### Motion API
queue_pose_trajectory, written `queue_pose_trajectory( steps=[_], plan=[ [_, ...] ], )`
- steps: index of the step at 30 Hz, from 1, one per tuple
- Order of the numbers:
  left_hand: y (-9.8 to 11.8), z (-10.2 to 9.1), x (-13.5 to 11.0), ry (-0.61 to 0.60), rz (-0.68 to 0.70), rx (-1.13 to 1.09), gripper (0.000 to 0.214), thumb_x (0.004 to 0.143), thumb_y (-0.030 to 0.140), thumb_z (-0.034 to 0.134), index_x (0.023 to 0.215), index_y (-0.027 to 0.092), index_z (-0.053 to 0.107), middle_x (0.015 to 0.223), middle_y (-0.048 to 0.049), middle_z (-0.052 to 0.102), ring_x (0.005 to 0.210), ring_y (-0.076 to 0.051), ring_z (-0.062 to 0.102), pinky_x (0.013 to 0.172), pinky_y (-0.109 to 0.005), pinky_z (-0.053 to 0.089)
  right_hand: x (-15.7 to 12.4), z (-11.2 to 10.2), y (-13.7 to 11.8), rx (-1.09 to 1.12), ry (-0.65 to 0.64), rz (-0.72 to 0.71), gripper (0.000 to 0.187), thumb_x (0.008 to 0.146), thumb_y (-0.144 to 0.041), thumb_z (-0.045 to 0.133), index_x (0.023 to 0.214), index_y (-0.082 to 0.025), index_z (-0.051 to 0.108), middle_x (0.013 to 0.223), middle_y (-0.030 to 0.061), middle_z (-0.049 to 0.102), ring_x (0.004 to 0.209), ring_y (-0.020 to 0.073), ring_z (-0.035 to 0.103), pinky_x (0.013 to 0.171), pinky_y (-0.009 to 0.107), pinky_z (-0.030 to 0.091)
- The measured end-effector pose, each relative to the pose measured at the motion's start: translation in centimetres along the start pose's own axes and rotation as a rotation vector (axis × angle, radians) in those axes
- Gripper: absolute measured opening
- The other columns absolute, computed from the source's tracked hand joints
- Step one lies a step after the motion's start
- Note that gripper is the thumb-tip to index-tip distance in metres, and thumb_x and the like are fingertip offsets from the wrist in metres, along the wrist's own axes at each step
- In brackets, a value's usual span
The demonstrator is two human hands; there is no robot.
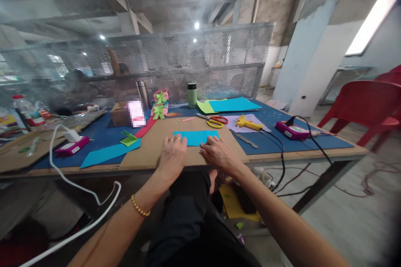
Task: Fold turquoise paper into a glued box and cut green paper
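L hand (173,154) & R hand (218,155) both flat, fingers spread, pressing near edge of blue paper sheet (196,137) onto cardboard mat (150,148), prob. to pin it flat; nothing gripped. Scissors (213,120), glue gun (249,123) parked just beyond, w/in reach.
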State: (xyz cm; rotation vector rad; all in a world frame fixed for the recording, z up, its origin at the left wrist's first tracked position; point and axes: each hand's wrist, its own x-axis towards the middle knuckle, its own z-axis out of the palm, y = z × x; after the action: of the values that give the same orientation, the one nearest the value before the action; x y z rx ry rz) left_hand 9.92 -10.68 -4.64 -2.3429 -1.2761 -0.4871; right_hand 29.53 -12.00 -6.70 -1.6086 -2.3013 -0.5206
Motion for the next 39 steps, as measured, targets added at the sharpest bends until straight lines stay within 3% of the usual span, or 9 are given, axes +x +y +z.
queue_pose_trajectory(
  steps=[4,6,9,14,17,22,28,33,39],
  plan=[
    [1.5,1.5,3.9,-0.214,0.029,-0.393,0.022,0.097,0.027,0.046,0.100,0.016,0.065,0.099,-0.0091,0.070,0.094,-0.022,0.063,0.081,-0.031,0.046,0.0,0.1,0.2,0.017,-0.010,-0.005,0.034,0.103,-0.037,0.043,0.097,-0.021,0.072,0.098,0.0093,0.060,0.092,0.0210,0.050,0.077,0.032,0.030],
    [1.1,2.4,5.7,-0.329,-0.071,-0.481,0.025,0.096,0.034,0.047,0.089,0.016,0.065,0.087,-0.0063,0.070,0.082,-0.020,0.064,0.069,-0.028,0.045,0.0,0.1,0.2,0.025,-0.020,0.000,0.033,0.103,-0.038,0.043,0.101,-0.022,0.072,0.098,0.0093,0.060,0.093,0.0213,0.051,0.078,0.032,0.030],
    [-0.3,2.7,7.6,-0.547,-0.023,-0.613,0.034,0.089,0.044,0.054,0.068,0.017,0.059,0.061,-0.0016,0.063,0.063,-0.017,0.060,0.057,-0.025,0.041,0.0,-0.2,0.1,0.032,-0.031,0.002,0.030,0.103,-0.035,0.044,0.109,-0.023,0.071,0.099,0.0088,0.061,0.094,0.0218,0.051,0.079,0.032,0.030],
    [-1.1,1.6,9.1,-0.801,-0.033,-0.664,0.033,0.084,0.034,0.057,0.056,0.017,0.051,0.047,0.0005,0.054,0.044,-0.012,0.052,0.050,-0.024,0.043,-0.5,-1.1,0.1,-0.006,-0.068,0.034,0.031,0.103,-0.034,0.043,0.102,-0.021,0.072,0.102,0.0093,0.062,0.098,0.0228,0.052,0.079,0.033,0.030],
    [-0.6,1.7,9.5,-0.826,-0.060,-0.696,0.029,0.084,0.034,0.057,0.061,0.017,0.051,0.050,0.0006,0.056,0.043,-0.012,0.054,0.049,-0.024,0.047,-1.5,-1.9,1.1,-0.054,-0.108,0.081,0.033,0.102,-0.035,0.044,0.096,-0.021,0.072,0.102,0.0097,0.063,0.099,0.0235,0.052,0.077,0.034,0.030],
    [0.7,2.5,9.7,-0.721,-0.113,-0.551,0.045,0.080,0.057,0.061,0.061,0.017,0.055,0.052,-0.0047,0.061,0.046,-0.017,0.061,0.052,-0.028,0.050,-3.1,-3.4,3.7,-0.100,-0.142,0.113,0.035,0.102,-0.033,0.044,0.088,-0.020,0.074,0.098,0.0091,0.066,0.099,0.0224,0.055,0.074,0.032,0.030],
    [1.1,2.4,10.2,-0.784,-0.151,-0.576,0.044,0.079,0.052,0.066,0.058,0.015,0.057,0.055,-0.0071,0.064,0.047,-0.017,0.061,0.055,-0.030,0.052,-0.5,-3.9,5.6,0.167,-0.154,0.305,0.034,0.097,-0.029,0.048,0.074,-0.015,0.069,0.077,0.0053,0.068,0.069,0.0139,0.056,0.061,0.026,0.031],
    [1.0,2.9,11.0,-0.869,-0.206,-0.622,0.042,0.071,0.050,0.076,0.061,0.014,0.058,0.054,-0.0069,0.063,0.050,-0.018,0.063,0.057,-0.030,0.054,3.0,-2.6,5.4,0.474,-0.420,0.376,0.031,0.090,-0.033,0.058,0.063,-0.015,0.060,0.057,-0.0003,0.061,0.049,0.0093,0.052,0.050,0.020,0.035],
    [0.9,2.8,11.0,-0.888,-0.203,-0.634,0.039,0.072,0.048,0.074,0.063,0.013,0.059,0.056,-0.0073,0.064,0.050,-0.018,0.063,0.057,-0.030,0.054,4.7,-2.3,5.3,0.465,-0.610,0.413,0.034,0.086,-0.039,0.065,0.062,-0.016,0.058,0.051,-0.0015,0.060,0.042,0.0087,0.052,0.046,0.020,0.041]
  ],
)
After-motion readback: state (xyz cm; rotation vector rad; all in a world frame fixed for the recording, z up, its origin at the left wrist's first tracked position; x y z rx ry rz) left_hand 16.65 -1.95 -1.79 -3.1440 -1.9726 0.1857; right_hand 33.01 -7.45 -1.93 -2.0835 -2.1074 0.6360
